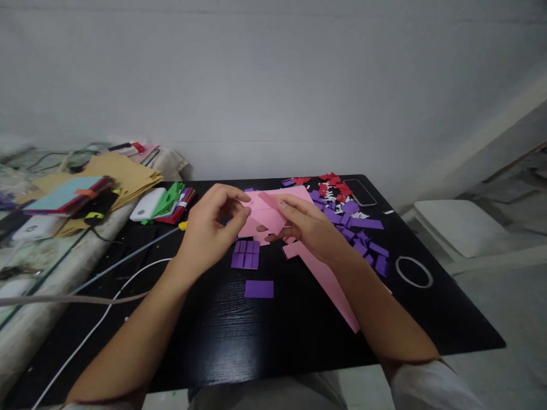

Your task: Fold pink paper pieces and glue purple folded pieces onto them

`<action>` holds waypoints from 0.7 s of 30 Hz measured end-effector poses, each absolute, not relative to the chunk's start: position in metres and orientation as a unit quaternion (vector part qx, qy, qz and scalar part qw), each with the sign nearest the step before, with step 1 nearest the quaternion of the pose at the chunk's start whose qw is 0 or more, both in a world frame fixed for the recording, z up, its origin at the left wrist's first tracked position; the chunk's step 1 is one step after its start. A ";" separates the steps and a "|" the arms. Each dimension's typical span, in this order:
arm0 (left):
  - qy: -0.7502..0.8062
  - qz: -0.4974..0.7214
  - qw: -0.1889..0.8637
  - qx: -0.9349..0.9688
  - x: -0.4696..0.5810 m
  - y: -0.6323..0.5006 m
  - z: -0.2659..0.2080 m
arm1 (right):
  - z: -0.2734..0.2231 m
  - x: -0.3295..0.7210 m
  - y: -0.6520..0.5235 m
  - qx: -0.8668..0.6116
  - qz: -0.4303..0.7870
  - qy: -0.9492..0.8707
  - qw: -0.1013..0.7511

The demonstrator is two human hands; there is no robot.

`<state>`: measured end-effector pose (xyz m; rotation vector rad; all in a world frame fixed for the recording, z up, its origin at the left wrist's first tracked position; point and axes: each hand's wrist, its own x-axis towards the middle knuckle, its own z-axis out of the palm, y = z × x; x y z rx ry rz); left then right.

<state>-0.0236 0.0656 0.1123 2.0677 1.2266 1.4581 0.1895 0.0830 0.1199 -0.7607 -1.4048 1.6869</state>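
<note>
Pink paper piece (272,216), in the head view, grasped between the thumb and fingers of the right hand (310,225), raised and tilted over the middle of the black table (205,336). Beside it, curled with thumb and forefinger tips near each other, left hand (213,222); cannot tell whether pinching anything. Just behind both, a creased pink sheet (301,192). Nearer than the left hand, a purple square (245,254) divided into small blocks, then a plain purple rectangle (258,289). Partly covered by the right forearm, a long pink strip (330,282). Over to the right, scattered purple pieces (382,265), with red scraps (342,188) farther back and a pale oval ring (414,271) near the table's right side. Off to the left, a green bundle of paper (170,199), brown sheets (123,171) and a white cable (98,324).
</note>
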 end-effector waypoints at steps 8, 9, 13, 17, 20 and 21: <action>0.414 0.571 0.134 0.696 -0.021 0.066 0.114 | 0.118 0.190 0.087 -0.248 0.737 -0.509 0.370; 0.409 0.578 0.140 0.692 -0.020 0.066 0.113 | 0.118 0.190 0.087 -0.253 0.740 -0.503 0.368; 0.393 0.590 0.163 0.686 -0.018 0.066 0.112 | 0.119 0.191 0.084 -0.265 0.732 -0.514 0.361; 0.415 0.569 0.251 0.664 -0.018 0.062 0.115 | 0.120 0.190 0.082 -0.273 0.691 -0.547 0.385; 0.387 0.558 0.353 0.644 -0.019 0.059 0.117 | 0.118 0.187 0.081 -0.288 0.634 -0.578 0.424; 0.379 0.555 0.367 0.643 -0.018 0.058 0.117 | 0.117 0.186 0.081 -0.291 0.615 -0.587 0.439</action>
